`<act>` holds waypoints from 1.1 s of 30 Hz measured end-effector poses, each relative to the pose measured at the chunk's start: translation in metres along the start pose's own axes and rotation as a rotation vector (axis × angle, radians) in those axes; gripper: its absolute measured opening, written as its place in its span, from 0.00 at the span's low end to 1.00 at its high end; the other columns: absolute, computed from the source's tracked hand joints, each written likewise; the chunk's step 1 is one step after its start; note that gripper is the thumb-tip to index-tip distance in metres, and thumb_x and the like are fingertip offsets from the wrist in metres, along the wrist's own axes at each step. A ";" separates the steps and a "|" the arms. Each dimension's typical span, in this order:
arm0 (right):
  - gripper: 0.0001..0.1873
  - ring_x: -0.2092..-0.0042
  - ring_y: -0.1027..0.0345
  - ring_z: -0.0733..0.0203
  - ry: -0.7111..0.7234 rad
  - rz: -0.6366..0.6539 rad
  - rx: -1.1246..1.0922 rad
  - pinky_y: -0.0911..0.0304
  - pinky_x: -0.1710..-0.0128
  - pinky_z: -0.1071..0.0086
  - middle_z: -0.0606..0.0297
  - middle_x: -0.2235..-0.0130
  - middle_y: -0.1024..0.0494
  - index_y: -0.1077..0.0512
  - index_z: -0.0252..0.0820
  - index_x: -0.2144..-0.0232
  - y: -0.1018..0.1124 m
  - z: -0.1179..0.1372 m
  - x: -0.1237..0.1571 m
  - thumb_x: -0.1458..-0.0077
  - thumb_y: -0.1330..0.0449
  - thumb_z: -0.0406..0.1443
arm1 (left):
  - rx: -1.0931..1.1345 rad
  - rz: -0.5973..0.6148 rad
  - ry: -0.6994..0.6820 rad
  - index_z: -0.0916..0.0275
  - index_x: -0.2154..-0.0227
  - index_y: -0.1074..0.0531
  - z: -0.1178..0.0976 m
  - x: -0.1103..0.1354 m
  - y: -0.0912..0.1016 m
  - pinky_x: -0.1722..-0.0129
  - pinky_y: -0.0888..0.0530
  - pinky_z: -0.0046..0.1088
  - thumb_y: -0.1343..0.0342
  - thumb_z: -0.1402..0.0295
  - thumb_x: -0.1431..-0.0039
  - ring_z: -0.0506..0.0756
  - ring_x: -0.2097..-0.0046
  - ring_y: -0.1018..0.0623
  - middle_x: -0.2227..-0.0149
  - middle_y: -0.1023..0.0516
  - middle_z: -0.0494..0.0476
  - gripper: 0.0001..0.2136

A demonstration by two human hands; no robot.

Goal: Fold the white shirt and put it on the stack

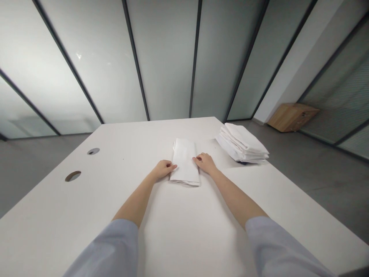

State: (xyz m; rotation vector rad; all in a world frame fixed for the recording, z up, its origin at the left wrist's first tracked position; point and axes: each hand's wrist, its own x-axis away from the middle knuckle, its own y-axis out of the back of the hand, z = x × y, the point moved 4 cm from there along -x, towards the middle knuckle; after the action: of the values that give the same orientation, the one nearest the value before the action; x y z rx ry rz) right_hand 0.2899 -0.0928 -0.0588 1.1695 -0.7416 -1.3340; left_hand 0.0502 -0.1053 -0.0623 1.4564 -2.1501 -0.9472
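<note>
A white cloth [185, 163], folded into a narrow upright rectangle, lies flat on the white table [138, 154] in front of me. My left hand [163, 169] is at its left edge, with the thumb on top and the fingers curled at the side. At the opposite edge, a little farther up, my right hand [205, 162] grips in the same way, thumb over the cloth. Both hands are closed on the cloth's sides; the fingertips beneath are partly hidden. Layered folds show along the near end.
To the right, close to the table's edge, stands a stack of folded white cloths [242, 142] with something dark under its near corner. Two round holes [73, 176] pierce the tabletop at left. Beyond are frosted glass panels [164, 57] and a wooden cabinet [291, 116] on the floor.
</note>
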 end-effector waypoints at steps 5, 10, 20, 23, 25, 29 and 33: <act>0.21 0.55 0.31 0.53 -0.093 0.106 -0.029 0.42 0.56 0.67 0.53 0.57 0.23 0.26 0.38 0.64 -0.004 0.006 0.000 0.44 0.44 0.51 | 0.094 0.065 -0.044 0.62 0.82 0.35 -0.001 0.001 -0.002 0.73 0.42 0.26 0.47 0.48 0.50 0.49 0.74 0.38 0.80 0.39 0.48 0.21; 0.23 0.55 0.30 0.52 -0.254 0.167 -0.291 0.38 0.59 0.67 0.51 0.53 0.24 0.32 0.37 0.55 -0.007 0.015 0.002 0.47 0.41 0.47 | 0.092 0.081 -0.079 0.62 0.82 0.35 -0.006 0.001 -0.006 0.73 0.42 0.26 0.45 0.50 0.52 0.49 0.74 0.38 0.80 0.38 0.48 0.19; 0.15 0.62 0.27 0.58 -0.518 0.339 -0.889 0.34 0.67 0.72 0.61 0.63 0.22 0.32 0.38 0.62 -0.011 0.005 0.003 0.56 0.40 0.30 | 0.333 -0.417 0.111 0.63 0.77 0.27 0.039 0.003 0.036 0.67 0.35 0.30 0.49 0.51 0.51 0.54 0.70 0.30 0.77 0.27 0.55 0.19; 0.15 0.66 0.27 0.59 -0.566 0.434 -0.783 0.35 0.70 0.72 0.62 0.66 0.22 0.31 0.38 0.63 0.002 -0.016 -0.001 0.58 0.38 0.31 | 0.400 -0.513 0.136 0.63 0.78 0.27 0.047 0.006 0.044 0.66 0.33 0.30 0.49 0.51 0.51 0.54 0.68 0.29 0.75 0.25 0.56 0.18; 0.17 0.67 0.28 0.60 -0.548 0.469 -0.634 0.37 0.71 0.72 0.61 0.65 0.22 0.30 0.37 0.62 0.015 -0.029 -0.005 0.58 0.37 0.32 | 0.400 -0.510 0.133 0.63 0.79 0.27 0.047 0.006 0.042 0.67 0.33 0.30 0.48 0.52 0.52 0.54 0.69 0.29 0.76 0.25 0.56 0.18; 0.20 0.65 0.27 0.56 -0.475 0.457 -0.208 0.37 0.71 0.70 0.55 0.60 0.22 0.28 0.36 0.58 0.041 -0.049 -0.016 0.57 0.39 0.32 | 0.358 -0.477 0.133 0.62 0.79 0.27 0.045 0.005 0.038 0.69 0.34 0.29 0.47 0.53 0.52 0.54 0.72 0.29 0.78 0.27 0.54 0.17; 0.20 0.54 0.28 0.50 -0.380 0.373 0.020 0.37 0.62 0.70 0.47 0.53 0.23 0.27 0.31 0.55 0.049 -0.053 -0.025 0.53 0.42 0.32 | 0.354 -0.466 0.126 0.62 0.79 0.27 0.043 0.005 0.038 0.68 0.34 0.30 0.47 0.53 0.52 0.54 0.72 0.29 0.78 0.27 0.54 0.16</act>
State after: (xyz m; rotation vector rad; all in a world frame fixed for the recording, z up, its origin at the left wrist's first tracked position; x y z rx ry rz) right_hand 0.3516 -0.0649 -0.0240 0.7478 -1.1857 -1.2410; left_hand -0.0045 -0.0873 -0.0665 2.1906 -1.9938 -0.6035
